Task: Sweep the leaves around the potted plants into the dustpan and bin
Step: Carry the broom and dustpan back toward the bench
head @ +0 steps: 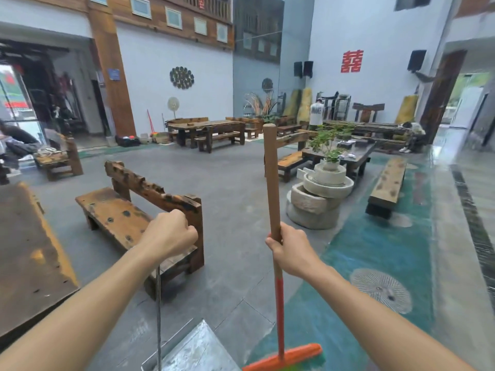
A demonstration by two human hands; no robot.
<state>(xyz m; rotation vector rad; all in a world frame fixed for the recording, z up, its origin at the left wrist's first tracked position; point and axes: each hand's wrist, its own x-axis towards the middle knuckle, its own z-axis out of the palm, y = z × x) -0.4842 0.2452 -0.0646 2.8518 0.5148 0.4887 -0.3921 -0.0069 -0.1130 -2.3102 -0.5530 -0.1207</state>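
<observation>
Above the dustpan point(192, 352), left grip point(171, 234) clasps its rod point(158, 317); right grip point(288, 249) clasps broom point(279, 290).

Both bare forearms reach forward from the bottom corners of the view, angled inward. The left hand point(171, 234) is closed in a fist, knuckles up and back of the hand toward the camera, gripping the top of the thin dustpan handle point(158, 303), which hangs straight down below the wrist. The right hand point(290, 250) is at about the same height and well apart from the left. Its fingers and thumb wrap the upright broom handle point(272, 183) partway down its length, wrist straight.
</observation>
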